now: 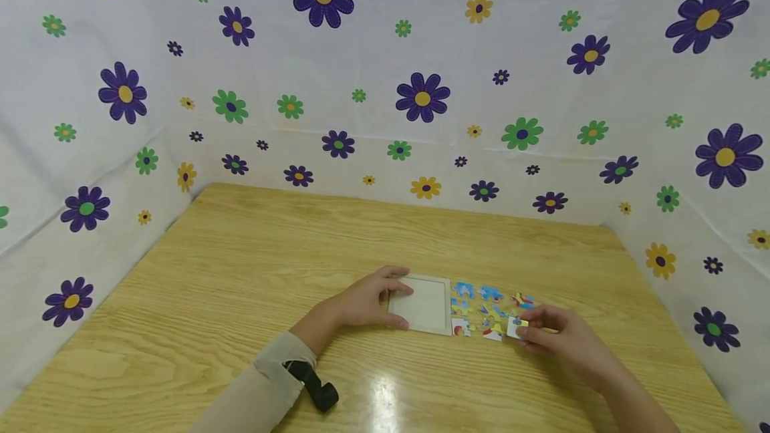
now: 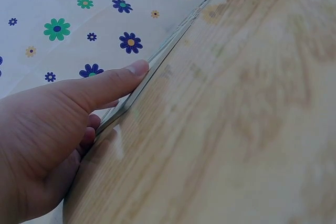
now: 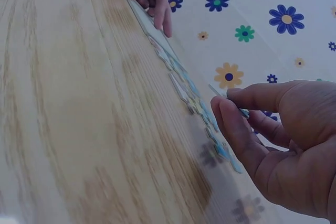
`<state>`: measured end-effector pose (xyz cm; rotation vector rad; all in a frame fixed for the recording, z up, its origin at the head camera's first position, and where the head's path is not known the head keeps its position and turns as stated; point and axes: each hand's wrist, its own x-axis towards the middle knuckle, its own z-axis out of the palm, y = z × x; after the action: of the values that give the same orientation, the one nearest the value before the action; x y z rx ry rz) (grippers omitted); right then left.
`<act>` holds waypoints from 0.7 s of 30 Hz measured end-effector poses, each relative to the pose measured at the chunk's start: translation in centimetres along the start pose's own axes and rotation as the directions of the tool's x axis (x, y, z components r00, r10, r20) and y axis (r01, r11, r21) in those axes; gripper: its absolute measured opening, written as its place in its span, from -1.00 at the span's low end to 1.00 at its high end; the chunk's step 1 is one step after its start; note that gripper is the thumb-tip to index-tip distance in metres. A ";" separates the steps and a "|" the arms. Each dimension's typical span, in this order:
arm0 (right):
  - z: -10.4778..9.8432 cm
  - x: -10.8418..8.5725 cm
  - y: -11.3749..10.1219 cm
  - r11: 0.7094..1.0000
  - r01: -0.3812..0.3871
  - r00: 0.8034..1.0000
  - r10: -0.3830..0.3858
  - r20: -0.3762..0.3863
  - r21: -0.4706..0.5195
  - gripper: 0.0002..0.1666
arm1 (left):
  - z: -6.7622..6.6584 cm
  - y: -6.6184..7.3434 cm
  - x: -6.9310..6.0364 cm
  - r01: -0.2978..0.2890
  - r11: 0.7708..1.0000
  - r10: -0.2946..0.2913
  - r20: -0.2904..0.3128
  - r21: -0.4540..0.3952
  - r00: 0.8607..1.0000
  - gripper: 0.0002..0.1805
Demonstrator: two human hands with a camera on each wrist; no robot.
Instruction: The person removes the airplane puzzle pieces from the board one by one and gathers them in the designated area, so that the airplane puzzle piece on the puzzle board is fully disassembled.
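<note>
My left hand [image 1: 363,299] holds the left side of a pale, shallow puzzle tray [image 1: 444,306] lying flat on the table. In the left wrist view its thumb [image 2: 118,82] lies along the tray's near edge, with the other fingers curled at the side. To the tray's right, several jigsaw pieces [image 1: 463,289] in blue, yellow, red and white lie loose in rough rows. My right hand [image 1: 562,339] pinches one mostly white puzzle piece [image 1: 515,327] between thumb and fingers, at the right end of the near row. The right wrist view shows that piece edge-on, above the table.
The wooden table [image 1: 252,259] reaches back to a white cloth [image 1: 361,52] printed with flowers, which also stands at both sides. A black strap [image 1: 313,383] hangs from the left sleeve [image 1: 265,379].
</note>
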<state>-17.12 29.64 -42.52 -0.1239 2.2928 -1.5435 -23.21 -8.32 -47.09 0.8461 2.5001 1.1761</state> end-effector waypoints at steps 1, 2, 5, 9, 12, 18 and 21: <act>-0.2 -0.1 0.0 1.000 -0.006 1.000 0.006 0.003 -0.004 -0.49 | 0.0 0.0 0.0 0.002 1.000 -0.002 -0.001 0.000 1.000 -0.33; -0.3 -0.2 0.1 1.000 -0.015 1.000 0.015 0.005 -0.009 -0.49 | -0.1 0.0 -0.1 0.002 1.000 -0.002 -0.001 -0.001 1.000 -0.33; -0.6 -0.4 0.2 0.999 -0.037 0.999 0.038 0.023 -0.021 -0.50 | -0.1 0.1 -0.2 0.007 1.000 -0.007 0.004 -0.006 1.000 -0.32; -0.6 -0.6 0.5 0.998 -0.047 0.998 0.048 0.038 -0.029 -0.49 | 0.0 0.0 -0.2 0.008 1.000 -0.008 0.008 -0.008 1.000 -0.32; -0.2 -0.7 0.5 0.997 -0.049 0.999 0.049 0.002 -0.057 -0.49 | 0.1 0.0 -0.2 0.010 1.000 -0.010 0.005 0.001 1.000 -0.32; 0.8 -1.0 0.1 0.953 -0.103 0.988 0.064 -0.142 -0.285 -0.65 | 0.0 0.2 -0.2 0.006 1.000 -0.006 0.004 0.005 1.000 -0.32; 1.1 -1.1 -0.4 0.918 -0.114 0.983 0.049 -0.178 -0.379 -0.71 | 0.0 0.1 -0.2 -0.003 1.000 0.003 -0.004 0.014 1.000 -0.29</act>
<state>-15.80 28.78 -42.26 -0.0013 2.6751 -1.0755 -23.01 -8.37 -47.07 0.8527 2.5141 1.1635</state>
